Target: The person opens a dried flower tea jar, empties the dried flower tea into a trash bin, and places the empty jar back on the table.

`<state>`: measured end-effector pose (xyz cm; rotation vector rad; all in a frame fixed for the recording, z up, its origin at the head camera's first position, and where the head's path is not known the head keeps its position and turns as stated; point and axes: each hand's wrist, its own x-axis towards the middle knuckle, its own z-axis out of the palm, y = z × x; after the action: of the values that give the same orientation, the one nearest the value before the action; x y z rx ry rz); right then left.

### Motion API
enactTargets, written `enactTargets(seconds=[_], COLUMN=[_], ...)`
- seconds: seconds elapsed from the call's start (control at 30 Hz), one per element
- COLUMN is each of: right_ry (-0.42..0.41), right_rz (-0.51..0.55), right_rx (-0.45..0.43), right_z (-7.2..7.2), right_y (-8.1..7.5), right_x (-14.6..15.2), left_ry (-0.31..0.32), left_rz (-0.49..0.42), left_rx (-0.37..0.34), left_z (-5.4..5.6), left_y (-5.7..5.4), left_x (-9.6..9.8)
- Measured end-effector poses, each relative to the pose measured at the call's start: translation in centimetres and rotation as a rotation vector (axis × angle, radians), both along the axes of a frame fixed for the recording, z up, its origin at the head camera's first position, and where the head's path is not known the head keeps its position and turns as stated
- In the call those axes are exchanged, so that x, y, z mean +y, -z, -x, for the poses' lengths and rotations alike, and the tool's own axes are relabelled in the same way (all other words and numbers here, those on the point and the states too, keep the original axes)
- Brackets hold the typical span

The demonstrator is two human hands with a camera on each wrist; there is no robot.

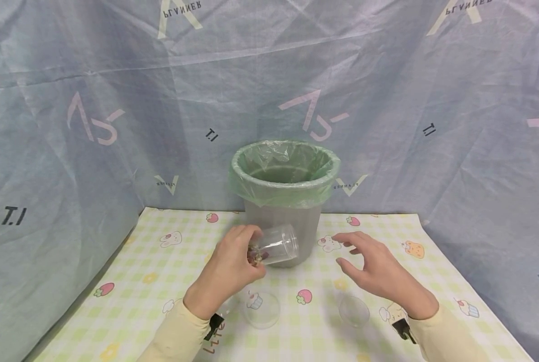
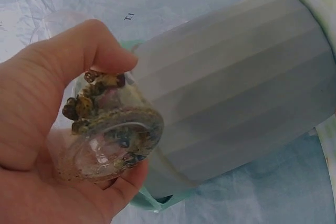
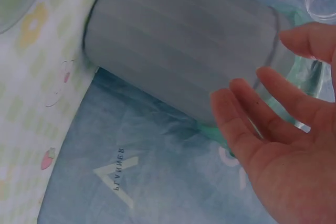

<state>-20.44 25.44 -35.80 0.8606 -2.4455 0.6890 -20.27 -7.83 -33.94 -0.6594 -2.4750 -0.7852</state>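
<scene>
My left hand (image 1: 233, 261) grips a clear jar (image 1: 276, 245) near its base, thumb on one side and fingers on the other. The jar lies tilted nearly on its side, its uncovered mouth pointing right, in front of the bin. Small brownish dried pieces (image 2: 86, 103), like dried buds, are gathered towards the base in the left wrist view. To the right of the jar, my right hand (image 1: 378, 264) hovers over the table with fingers spread and nothing in them; in the right wrist view its fingers (image 3: 231, 108) appear before the bin.
A grey bin (image 1: 283, 221) with a green bag (image 1: 285, 193) over its rim stands at the back of the table. Two clear round discs (image 1: 261, 310), perhaps lids, lie on the checked tablecloth (image 1: 305, 332). Blue cloth (image 1: 115, 125) hangs behind and at both sides.
</scene>
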Motion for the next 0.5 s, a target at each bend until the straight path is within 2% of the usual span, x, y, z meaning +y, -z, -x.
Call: enactTargets(seconds=[0.27,0.5], right_ry=[0.019,0.057], right_rz=[0.083,0.113], right_rx=[0.114,0.194], right_z=[0.9,1.8], right_y=[-1.3,-2.6], right_x=[-1.0,-1.5], left_ry=[-0.018,-0.021], left_rz=[-0.036,-0.073], left_rx=[0.006,0.009], left_z=[0.1,0.1], left_y=[-0.6,-1.3], left_x=[-0.7,-1.7])
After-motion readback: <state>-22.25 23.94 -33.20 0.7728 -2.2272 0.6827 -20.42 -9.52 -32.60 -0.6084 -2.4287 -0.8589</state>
